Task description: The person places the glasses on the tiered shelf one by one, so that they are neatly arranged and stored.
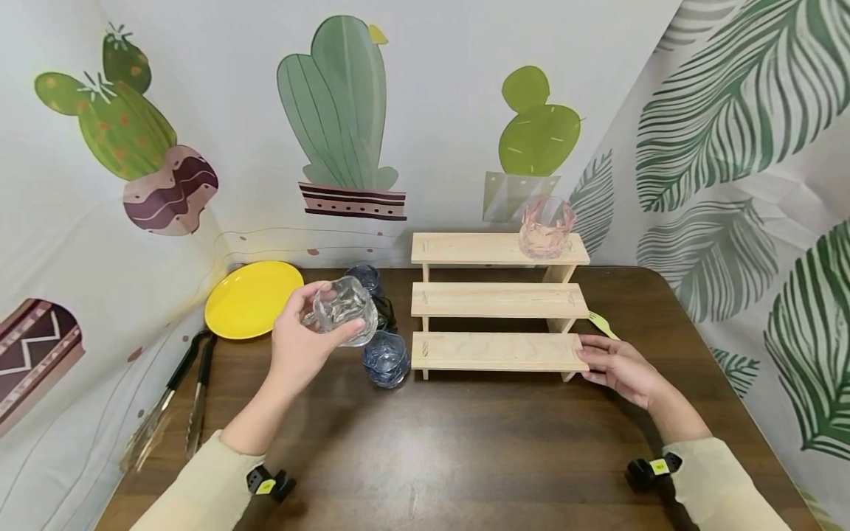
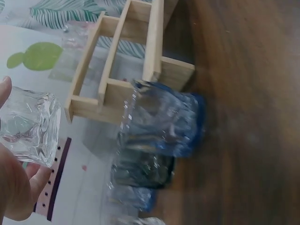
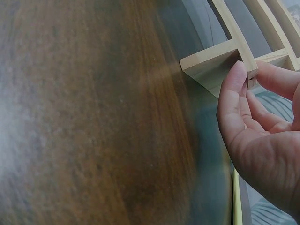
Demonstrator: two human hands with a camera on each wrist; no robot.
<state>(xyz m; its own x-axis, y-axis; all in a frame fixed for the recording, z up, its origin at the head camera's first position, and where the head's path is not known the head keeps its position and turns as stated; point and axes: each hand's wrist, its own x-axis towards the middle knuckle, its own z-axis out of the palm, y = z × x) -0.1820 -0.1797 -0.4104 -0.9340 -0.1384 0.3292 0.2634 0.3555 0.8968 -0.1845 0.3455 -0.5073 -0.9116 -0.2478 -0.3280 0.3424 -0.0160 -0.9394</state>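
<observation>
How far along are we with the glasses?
Seemingly done: pink glass on the top shelf. In hand: clear glass in the left hand; right hand gripping the bottom shelf. Apparently left: blue glasses and dark glass on the table.

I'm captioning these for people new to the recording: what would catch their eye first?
Probably the bright yellow plate at the back left of the dark wooden table. Next comes the pale three-tier wooden shelf, with a pink-tinted glass near the right end of its top tier. Left of the shelf, the left hand holds a clear glass in the air.
</observation>
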